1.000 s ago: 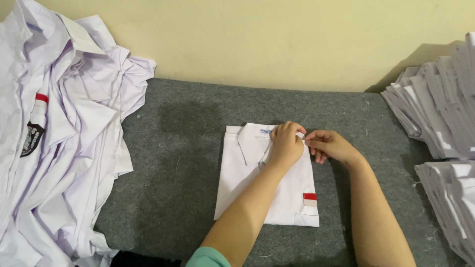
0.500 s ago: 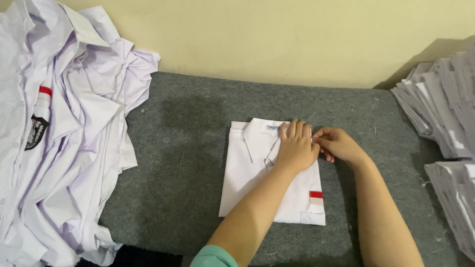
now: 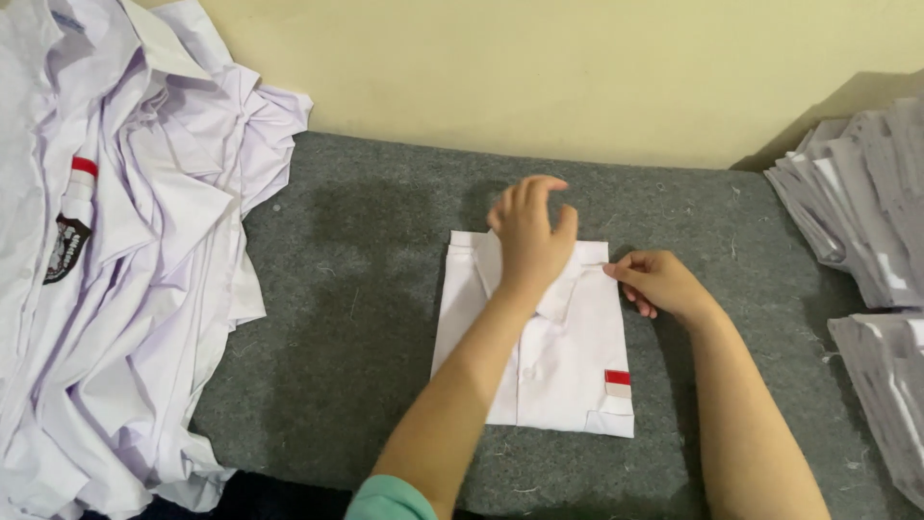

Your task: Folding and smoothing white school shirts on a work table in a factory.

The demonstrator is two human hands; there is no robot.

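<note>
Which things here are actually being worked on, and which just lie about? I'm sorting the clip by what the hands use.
In hand:
- folded white shirt on the grey mat
- left hand raised over its collar
- right hand, fingers pinching the shirt's top right corner

Lying about:
- heap of unfolded white shirts, left
- stacks of folded shirts, right

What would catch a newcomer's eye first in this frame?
A folded white shirt with a small red and white patch lies mid-mat on the grey felt mat. The left hand hovers over its collar while the right hand pinches its upper right edge. A loose heap of white shirts fills the left side, and stacks of folded shirts line the right edge.
</note>
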